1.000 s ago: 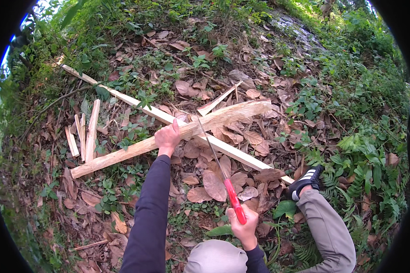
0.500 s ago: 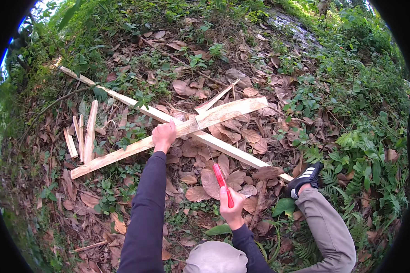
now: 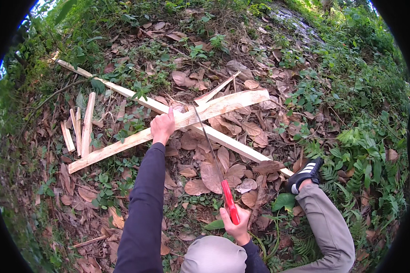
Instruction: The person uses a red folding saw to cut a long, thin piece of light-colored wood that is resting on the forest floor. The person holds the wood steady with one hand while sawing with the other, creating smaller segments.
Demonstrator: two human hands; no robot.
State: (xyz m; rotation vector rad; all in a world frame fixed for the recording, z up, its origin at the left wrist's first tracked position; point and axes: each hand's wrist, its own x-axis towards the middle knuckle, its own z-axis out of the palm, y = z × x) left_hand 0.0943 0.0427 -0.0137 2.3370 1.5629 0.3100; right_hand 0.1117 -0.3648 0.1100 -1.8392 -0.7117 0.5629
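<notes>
A pale, rough-sawn plank (image 3: 124, 144) lies slantwise across a longer, thinner wooden pole (image 3: 237, 144), the two forming an X on the leaf litter. Closed over the plank just left of the crossing is my left hand (image 3: 162, 126), its thumb pointing up. My right hand (image 3: 238, 224) is wrapped round the red handle of a handsaw (image 3: 229, 200). The saw's thin dark blade runs away from me, and its far part lies across the plank right of my left hand. Whether the teeth have cut into the wood is too small to tell.
Several short wooden sticks (image 3: 87, 125) lie to the left by the plank's near end. A pointed offcut (image 3: 217, 88) rests behind the plank. My shoe (image 3: 305, 174) is at the pole's right end. Brown dry leaves (image 3: 211, 176) and green plants surround everything.
My right hand has drawn the saw back toward me, so more blade shows on the near side of the plank. My left hand stays on the plank, its thumb now raised.
</notes>
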